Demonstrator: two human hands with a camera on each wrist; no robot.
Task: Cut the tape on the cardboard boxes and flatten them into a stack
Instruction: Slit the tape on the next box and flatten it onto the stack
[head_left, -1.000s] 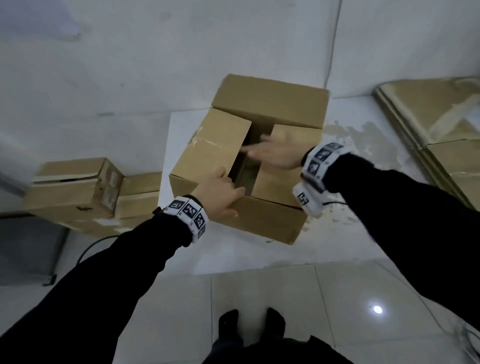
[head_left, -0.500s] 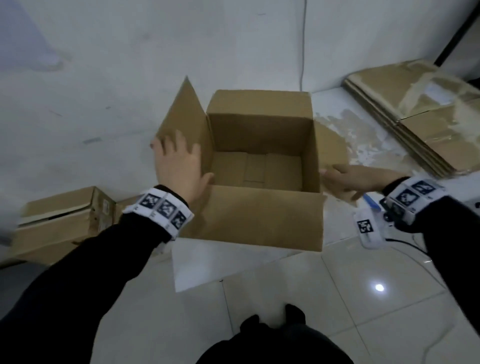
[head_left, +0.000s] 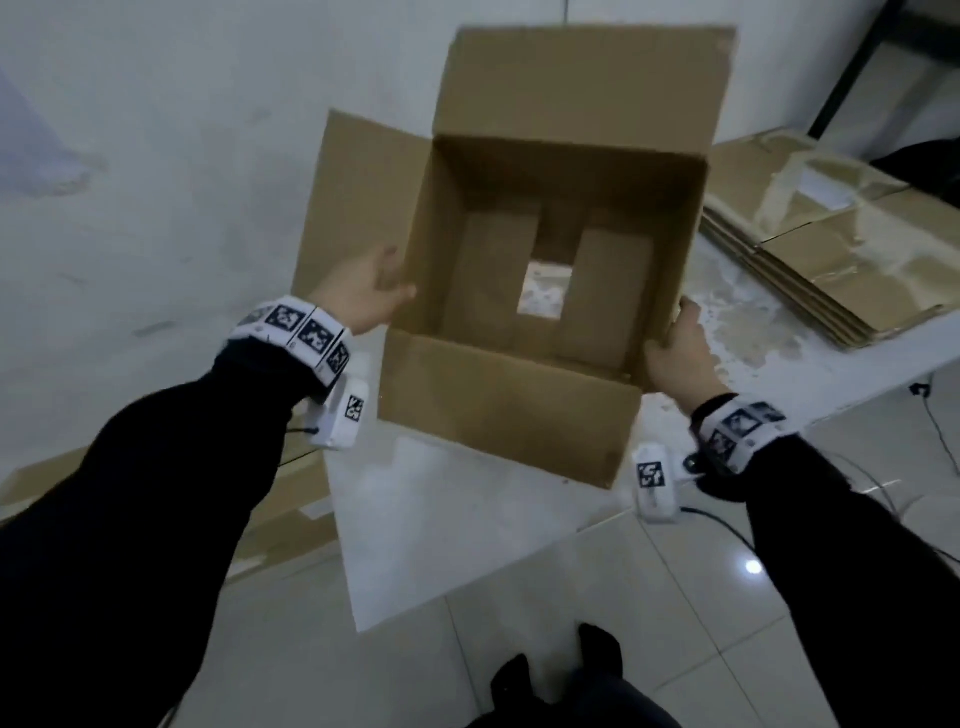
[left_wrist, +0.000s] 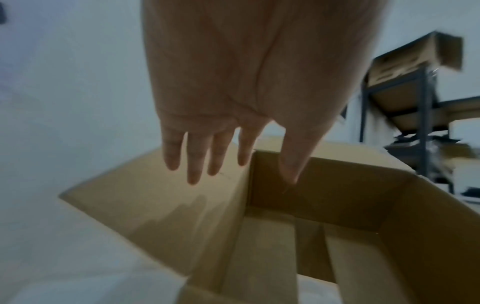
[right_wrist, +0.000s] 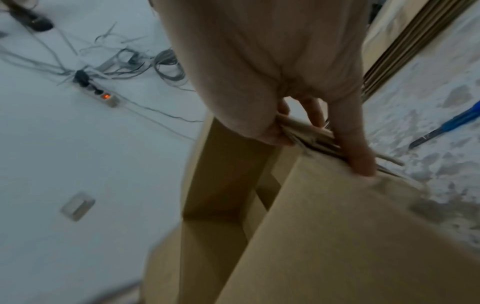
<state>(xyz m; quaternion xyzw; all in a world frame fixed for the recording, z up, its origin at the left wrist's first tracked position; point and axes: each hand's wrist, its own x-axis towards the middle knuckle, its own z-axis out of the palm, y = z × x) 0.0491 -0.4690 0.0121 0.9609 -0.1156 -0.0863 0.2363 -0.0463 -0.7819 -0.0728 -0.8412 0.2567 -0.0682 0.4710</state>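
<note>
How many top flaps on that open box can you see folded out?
3 on the cardboard box: far flap standing up, left flap by the left hand, near flap. The right one, where the right hand grips, is hidden.

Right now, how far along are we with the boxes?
Done: a stack of flattened boxes lies on the table's right. In hand: the open box, top flaps up and a gap showing through its bottom; the right hand grips its right wall, the left hand rests open on the left flap. Left: collapsing this one, plus closed boxes on the floor.
</note>
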